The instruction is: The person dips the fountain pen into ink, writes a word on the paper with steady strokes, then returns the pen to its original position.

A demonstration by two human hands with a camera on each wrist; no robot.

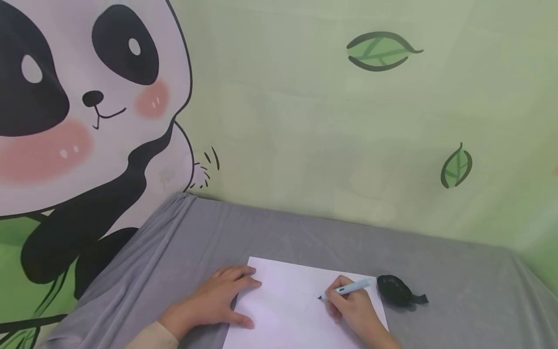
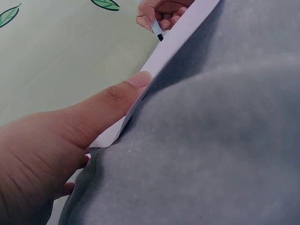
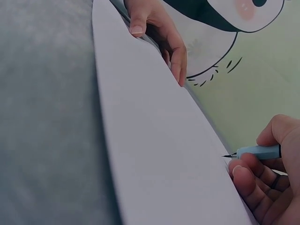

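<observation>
A white sheet of paper (image 1: 279,310) lies on the grey cloth. My left hand (image 1: 213,300) rests at the sheet's left edge with its fingers spread, and the thumb and fingertips touch the paper. In the left wrist view, that thumb (image 2: 112,98) lies along the paper's edge. On the sheet's right side, my right hand (image 1: 355,310) pinches a light blue fountain pen (image 1: 355,286). The pen's nib (image 3: 228,155) points left and is at the paper's surface; whether it touches is hard to tell. Very faint lines seem to show near the nib.
A black, rounded object with a short tab (image 1: 394,291) lies just right of the paper; its kind is unclear. Grey cloth (image 1: 457,286) covers the table, with folds at the left. Behind stands a green backdrop (image 1: 283,121) with a painted panda and leaves.
</observation>
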